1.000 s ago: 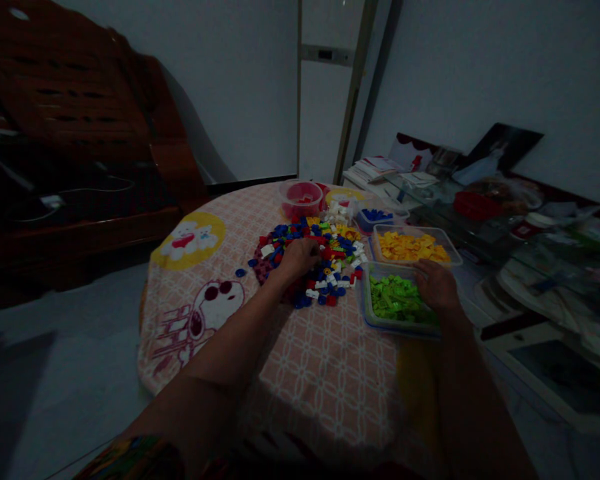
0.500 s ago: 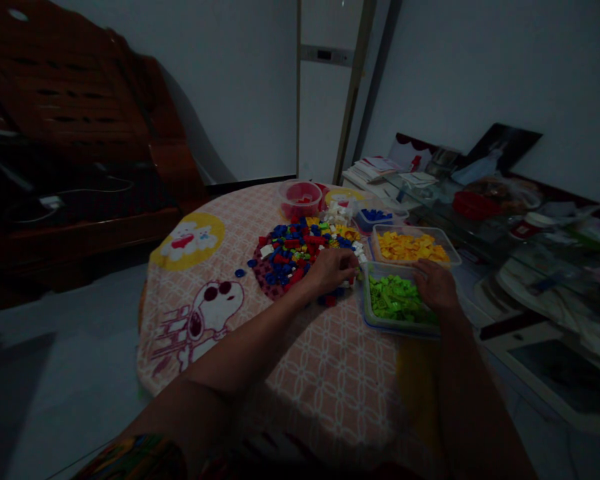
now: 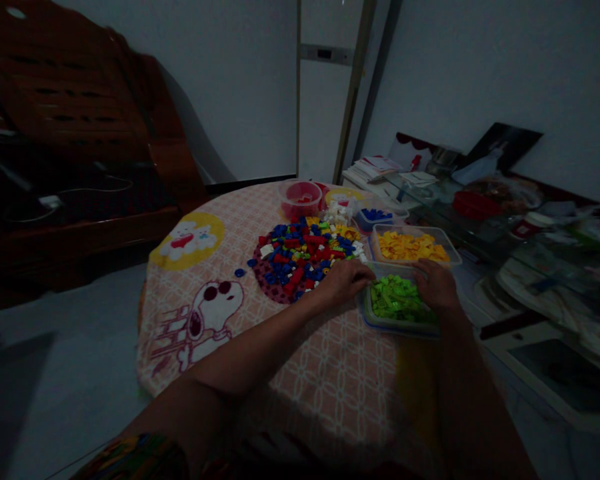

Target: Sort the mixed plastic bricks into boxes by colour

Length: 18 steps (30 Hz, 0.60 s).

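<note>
My left hand (image 3: 347,279) hovers at the left rim of a clear plastic box (image 3: 400,328) with green toy bricks (image 3: 400,300) in it. Its fingers are pinched together; whatever may be between them is too small and dark to make out. My right hand (image 3: 436,285) grips the right side of the same box, thumb and fingers at its far right corner. Left of the box, a mixed pile of toy bricks (image 3: 300,250) in red, blue, white, yellow and green lies on a dark red patterned patch.
Behind stand a box of yellow bricks (image 3: 413,247), a box of blue bricks (image 3: 376,216) and a round pink tub (image 3: 300,200) with red pieces. White bricks (image 3: 339,212) lie between. Two blue pieces (image 3: 239,273) sit left of the pile. A cluttered glass table (image 3: 485,233) adjoins on the right.
My left hand has moved right, from the edge of the brick pile to the left rim of the green bricks' box. My right hand stays at the box.
</note>
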Available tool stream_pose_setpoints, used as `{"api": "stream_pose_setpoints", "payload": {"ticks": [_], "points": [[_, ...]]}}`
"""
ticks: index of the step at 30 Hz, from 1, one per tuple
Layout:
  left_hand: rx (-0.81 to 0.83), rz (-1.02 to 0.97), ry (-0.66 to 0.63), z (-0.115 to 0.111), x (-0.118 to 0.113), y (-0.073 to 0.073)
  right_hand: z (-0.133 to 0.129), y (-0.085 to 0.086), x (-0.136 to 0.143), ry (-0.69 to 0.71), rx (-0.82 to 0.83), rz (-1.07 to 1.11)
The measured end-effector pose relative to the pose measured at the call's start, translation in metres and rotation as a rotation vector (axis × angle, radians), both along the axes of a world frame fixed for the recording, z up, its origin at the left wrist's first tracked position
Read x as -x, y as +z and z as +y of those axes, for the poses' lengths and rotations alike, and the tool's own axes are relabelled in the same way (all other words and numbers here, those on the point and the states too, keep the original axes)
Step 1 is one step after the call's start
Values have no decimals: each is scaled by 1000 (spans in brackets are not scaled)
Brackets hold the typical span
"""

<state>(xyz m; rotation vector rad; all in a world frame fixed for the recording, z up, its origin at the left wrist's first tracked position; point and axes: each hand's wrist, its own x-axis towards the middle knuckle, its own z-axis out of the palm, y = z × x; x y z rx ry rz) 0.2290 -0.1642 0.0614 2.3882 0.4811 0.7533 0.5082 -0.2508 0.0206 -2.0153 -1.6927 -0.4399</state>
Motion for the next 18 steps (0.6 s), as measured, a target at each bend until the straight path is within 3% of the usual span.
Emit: {"api": "stream_pose_setpoints", "payload": {"ticks": [10, 12, 18], "points": [[-138, 86, 395, 67, 37, -9, 0, -1, -1, -7, 16, -5], [-138, 104, 386, 72, 40, -12, 0, 0, 0, -3, 26, 0], [-209, 304, 201, 63, 32, -19, -1, 2, 2, -14, 32, 1]]}}
